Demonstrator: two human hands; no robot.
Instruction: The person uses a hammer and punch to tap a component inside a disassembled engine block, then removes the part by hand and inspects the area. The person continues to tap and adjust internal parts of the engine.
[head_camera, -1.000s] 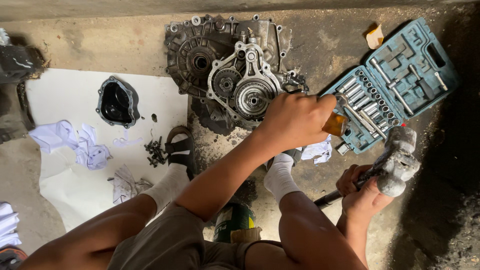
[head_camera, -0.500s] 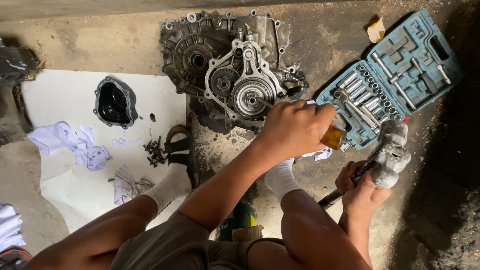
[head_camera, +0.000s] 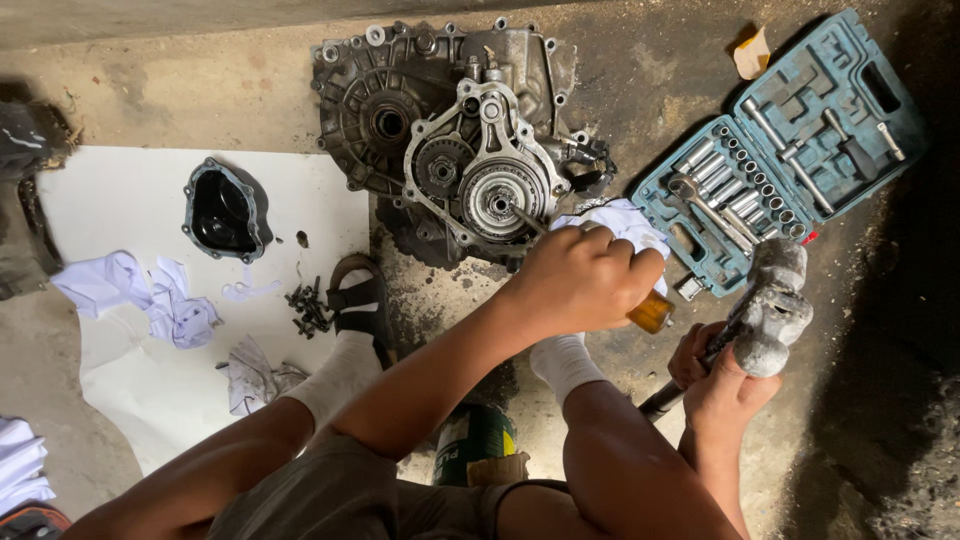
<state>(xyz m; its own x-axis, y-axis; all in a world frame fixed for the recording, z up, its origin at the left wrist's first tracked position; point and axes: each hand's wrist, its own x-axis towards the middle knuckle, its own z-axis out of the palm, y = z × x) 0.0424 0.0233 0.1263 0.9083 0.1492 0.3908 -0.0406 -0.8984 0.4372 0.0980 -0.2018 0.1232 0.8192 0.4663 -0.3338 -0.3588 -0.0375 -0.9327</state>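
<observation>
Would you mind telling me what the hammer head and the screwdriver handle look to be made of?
Hammer head: apparently dull grey metal, lumpy, battered and unpolished. Screwdriver handle: likely translucent amber plastic, glossy where it shows beyond the left hand. The right hand grips the hammer's dark shaft.

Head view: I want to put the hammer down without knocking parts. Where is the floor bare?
Bare concrete lies along the top edge, above the white sheet and left of the gearbox housing. Dirt floor right of the right hand is also free. Crowded: between housing and socket case, where the left hand works.
</observation>
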